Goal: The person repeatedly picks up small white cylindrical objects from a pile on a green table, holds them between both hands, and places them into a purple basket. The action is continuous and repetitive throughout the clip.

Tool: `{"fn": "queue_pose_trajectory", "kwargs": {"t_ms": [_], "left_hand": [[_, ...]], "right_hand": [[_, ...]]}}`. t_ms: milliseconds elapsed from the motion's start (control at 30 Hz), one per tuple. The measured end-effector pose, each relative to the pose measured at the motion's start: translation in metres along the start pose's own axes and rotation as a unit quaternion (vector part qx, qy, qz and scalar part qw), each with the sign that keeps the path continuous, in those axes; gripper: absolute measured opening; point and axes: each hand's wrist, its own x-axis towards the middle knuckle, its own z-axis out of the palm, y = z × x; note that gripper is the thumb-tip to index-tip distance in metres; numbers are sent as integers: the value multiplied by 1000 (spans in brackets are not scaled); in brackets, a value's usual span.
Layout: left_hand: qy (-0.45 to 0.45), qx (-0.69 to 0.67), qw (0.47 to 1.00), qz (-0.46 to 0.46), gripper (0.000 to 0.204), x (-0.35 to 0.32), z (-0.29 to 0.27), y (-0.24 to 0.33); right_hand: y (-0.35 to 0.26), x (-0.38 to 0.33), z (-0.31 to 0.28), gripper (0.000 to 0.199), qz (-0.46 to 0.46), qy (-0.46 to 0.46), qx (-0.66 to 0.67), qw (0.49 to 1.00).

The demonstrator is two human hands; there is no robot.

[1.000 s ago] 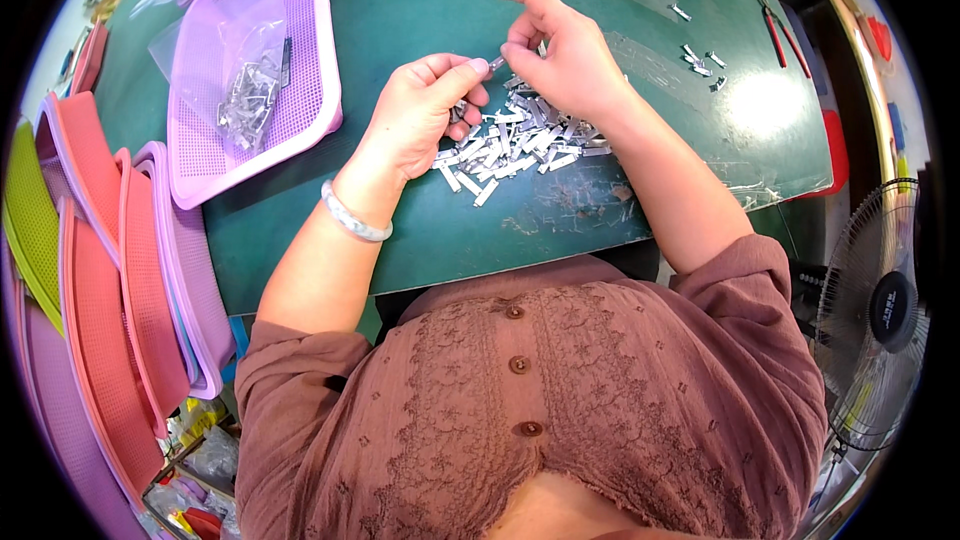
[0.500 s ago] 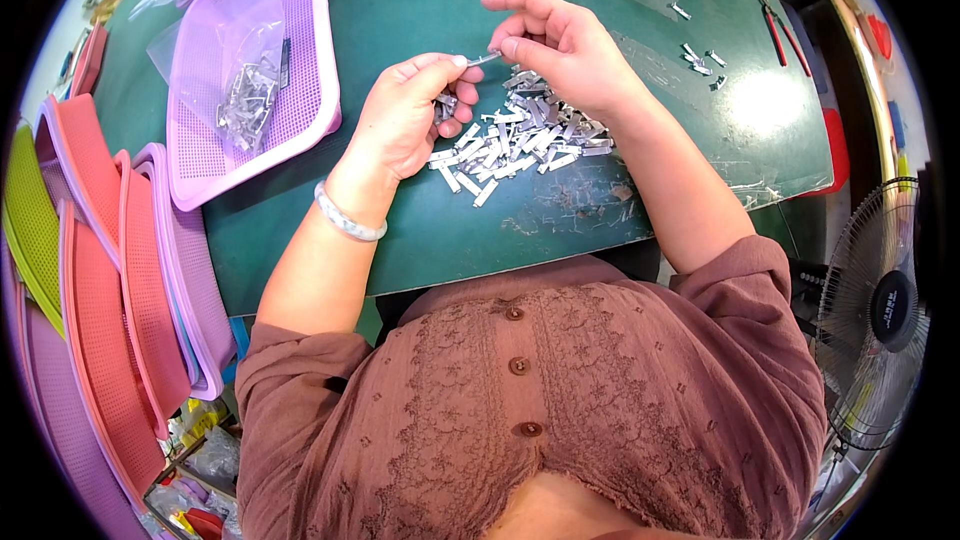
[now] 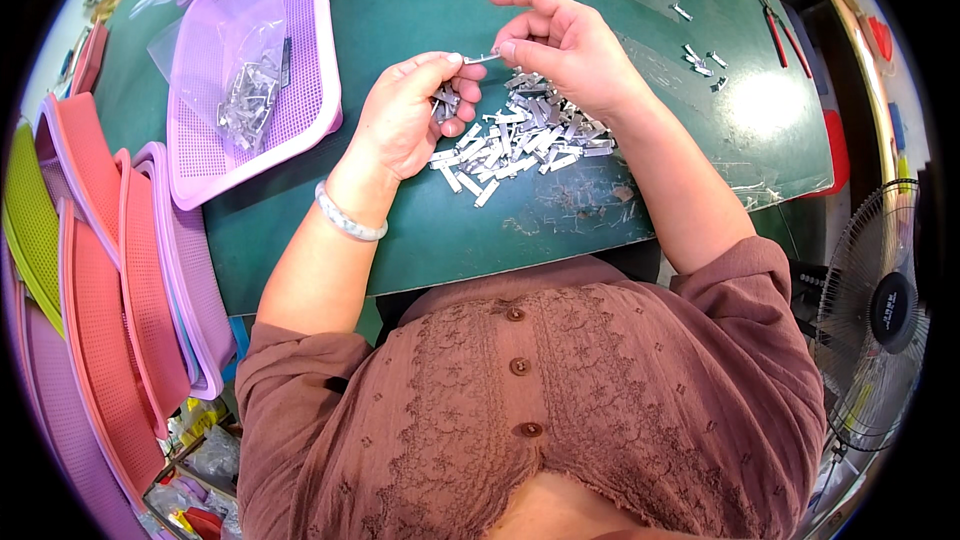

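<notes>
My left hand [image 3: 410, 115] is curled around a clutch of small metal pieces [image 3: 445, 100]. My right hand [image 3: 560, 45] pinches one thin metal piece [image 3: 483, 58] between thumb and forefinger — other fingers loosely spread — above the pile [image 3: 520, 135].

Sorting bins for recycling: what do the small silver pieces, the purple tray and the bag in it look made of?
Small silver pieces: probably metal, bright grey with glinting highlights. Purple tray: looks like moulded plastic, matte, with a fine perforated mesh floor. Bag: thin clear plastic film, creased and glossy, its grey contents showing through.
</notes>
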Motion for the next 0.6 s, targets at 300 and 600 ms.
{"fn": "queue_pose_trajectory", "kwargs": {"t_ms": [300,600], "left_hand": [[1,-6,1000,-2,22,-1,1,1],[-2,-9,1000,11,16,1,-2,-2]], "right_hand": [[-2,-1,0,43,2,0,3,1000],[-3,-1,1,44,-5,-6,15,1000]]}}
